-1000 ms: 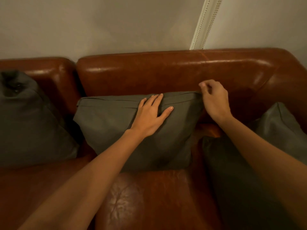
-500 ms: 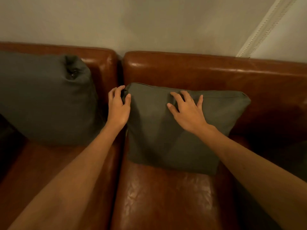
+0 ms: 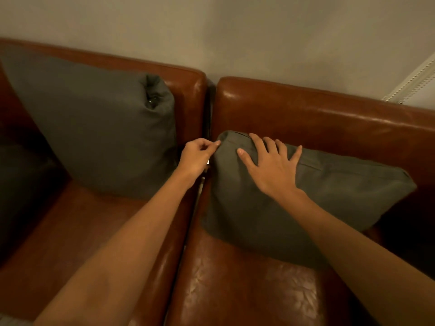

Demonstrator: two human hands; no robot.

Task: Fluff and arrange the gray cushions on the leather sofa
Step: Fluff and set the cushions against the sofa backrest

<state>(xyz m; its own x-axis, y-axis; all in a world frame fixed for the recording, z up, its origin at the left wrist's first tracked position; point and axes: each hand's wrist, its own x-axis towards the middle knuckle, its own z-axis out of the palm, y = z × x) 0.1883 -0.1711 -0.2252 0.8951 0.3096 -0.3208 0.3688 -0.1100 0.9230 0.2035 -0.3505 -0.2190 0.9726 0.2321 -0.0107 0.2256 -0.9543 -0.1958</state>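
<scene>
A gray cushion [image 3: 313, 198] leans against the backrest of the brown leather sofa [image 3: 317, 114], on the right seat. My right hand [image 3: 270, 165] lies flat on its upper left part with fingers spread. My left hand [image 3: 196, 156] pinches the cushion's top left corner with curled fingers, right at the gap between the two seats. A second, larger gray cushion [image 3: 101, 135] stands upright against the backrest on the left seat, its top right corner bunched.
A plain wall [image 3: 211, 31] rises behind the sofa, with a white beaded trim [image 3: 414, 83] at the far right. Bare leather seat [image 3: 247, 285] shows in front of the right cushion. A dark shape [image 3: 21, 184] sits at the far left edge.
The view has swung left. My left hand moved from the cushion's front to its left corner and now pinches it. My right hand left the right corner and lies flat on the cushion.
</scene>
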